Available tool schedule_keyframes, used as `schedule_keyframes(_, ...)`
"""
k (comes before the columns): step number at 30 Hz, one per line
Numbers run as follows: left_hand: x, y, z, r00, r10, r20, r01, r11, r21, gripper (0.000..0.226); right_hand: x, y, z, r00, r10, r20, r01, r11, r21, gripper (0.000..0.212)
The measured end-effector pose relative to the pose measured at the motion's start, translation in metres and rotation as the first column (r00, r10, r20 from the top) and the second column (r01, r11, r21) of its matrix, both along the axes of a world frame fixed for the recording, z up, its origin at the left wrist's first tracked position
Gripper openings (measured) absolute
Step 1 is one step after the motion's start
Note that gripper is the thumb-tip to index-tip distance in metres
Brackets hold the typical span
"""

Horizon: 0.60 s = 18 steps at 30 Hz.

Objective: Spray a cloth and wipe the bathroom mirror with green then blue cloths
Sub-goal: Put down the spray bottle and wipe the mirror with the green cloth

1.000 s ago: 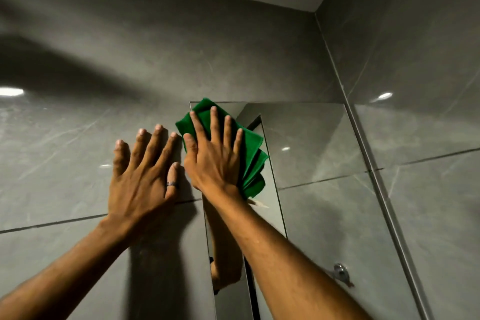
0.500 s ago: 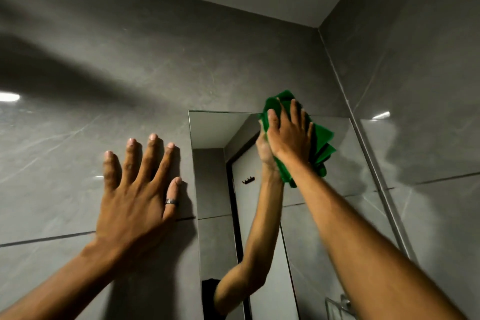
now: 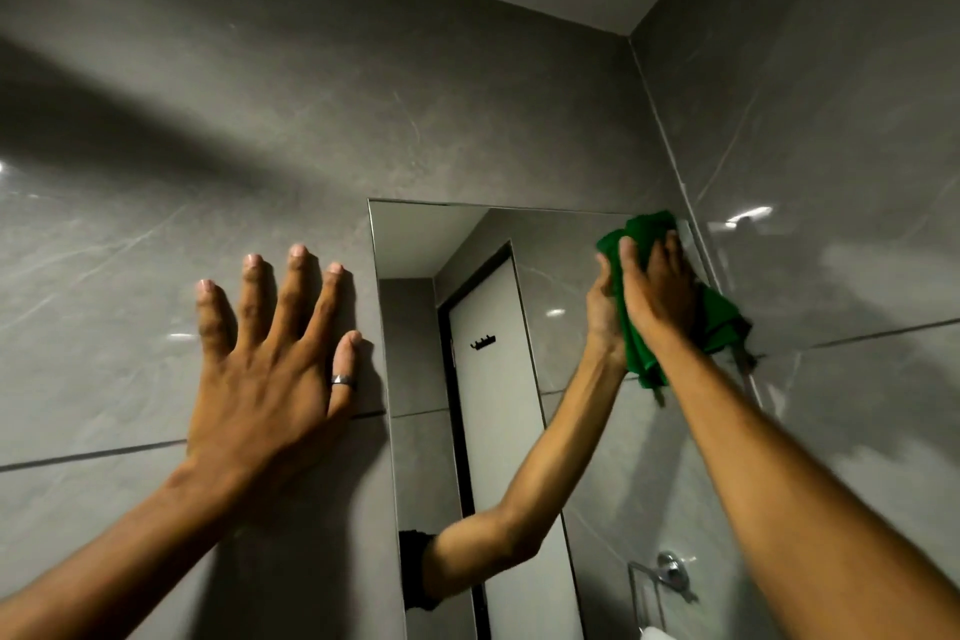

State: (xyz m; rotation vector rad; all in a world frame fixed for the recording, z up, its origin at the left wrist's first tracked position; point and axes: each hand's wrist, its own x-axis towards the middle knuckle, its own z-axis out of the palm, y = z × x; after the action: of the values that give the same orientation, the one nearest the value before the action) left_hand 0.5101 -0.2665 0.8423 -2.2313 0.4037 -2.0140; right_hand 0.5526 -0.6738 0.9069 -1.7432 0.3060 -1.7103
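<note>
A folded green cloth [image 3: 640, 244] was pressed flat against the top right corner of the bathroom mirror [image 3: 447, 244], hard by the tiled side wall [image 3: 831, 120], its loose folds hanging below the palm. The right hand [image 3: 657, 291] lay over it with fingers [image 3: 628, 255] extended and close together, pinning the fabric to the glass rather than clutching it. The step in hand appeared to be the green-cloth wipe, worked along the mirror's upper edge; the blue cloth was nowhere in view. The next move would likely call for drawing the cloth down or back across the glass under steady pressure, keeping it clear of the wall joint. To the left of the mirror, the left hand [image 3: 270, 369], a ring [image 3: 343, 379] on one finger, was braced against the grey wall tile [image 3: 130, 250], fingers spread wide and holding nothing.
</note>
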Motion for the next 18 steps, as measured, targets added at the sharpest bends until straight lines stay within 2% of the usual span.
schedule_keyframes(2, -0.002, 0.001, 0.000, 1.000, -0.010, -0.021, 0.010, 1.000, 0.005, 0.076, -0.007, 0.035, -0.021, 1.000, 0.001, 0.001, -0.001, 0.997, -0.082, 0.086)
schedule_keyframes(6, -0.012, 0.002, 0.003, 0.990, -0.026, -0.141, 0.025, 1.000, -0.008, 0.073, -0.027, 0.117, -0.058, 0.981, 0.144, 0.128, -0.127, 0.983, -0.131, 0.062)
schedule_keyframes(8, -0.022, 0.000, 0.006, 0.965, -0.042, -0.258, 0.038, 0.999, -0.021, 0.072, -0.040, 0.161, -0.078, 0.938, 0.319, 0.137, -0.307, 0.946, -0.100, 0.055)
schedule_keyframes(9, -0.028, -0.003, 0.009, 0.941, -0.086, -0.328, 0.077, 0.996, -0.040, 0.070, -0.050, 0.182, -0.085, 0.879, 0.454, 0.143, -0.453, 0.890, -0.042, 0.051)
schedule_keyframes(10, -0.037, -0.003, 0.009, 0.899, -0.181, -0.399, 0.158, 0.983, -0.090, 0.066, -0.063, 0.206, -0.094, 0.782, 0.598, 0.177, -0.615, 0.786, 0.060, 0.046)
schedule_keyframes(12, -0.062, -0.003, 0.002, 0.749, -0.467, -0.469, 0.376, 0.883, -0.279, 0.061, -0.095, 0.249, -0.111, 0.510, 0.797, 0.325, -0.855, 0.428, 0.292, 0.040)
schedule_keyframes(14, -0.089, 0.000, -0.017, 0.528, -0.748, -0.401, 0.528, 0.659, -0.535, 0.062, -0.126, 0.277, -0.129, 0.241, 0.861, 0.448, -0.923, 0.061, 0.380, 0.049)
schedule_keyframes(16, -0.117, 0.009, -0.047, 0.380, -0.874, -0.303, 0.527, 0.474, -0.705, 0.068, -0.158, 0.295, -0.155, 0.111, 0.852, 0.511, -0.905, -0.126, 0.405, 0.053)
schedule_keyframes(18, -0.143, 0.027, -0.080, 0.279, -0.919, -0.280, 0.478, 0.386, -0.789, 0.081, -0.188, 0.304, -0.187, 0.032, 0.837, 0.546, -0.870, -0.246, 0.427, 0.058)
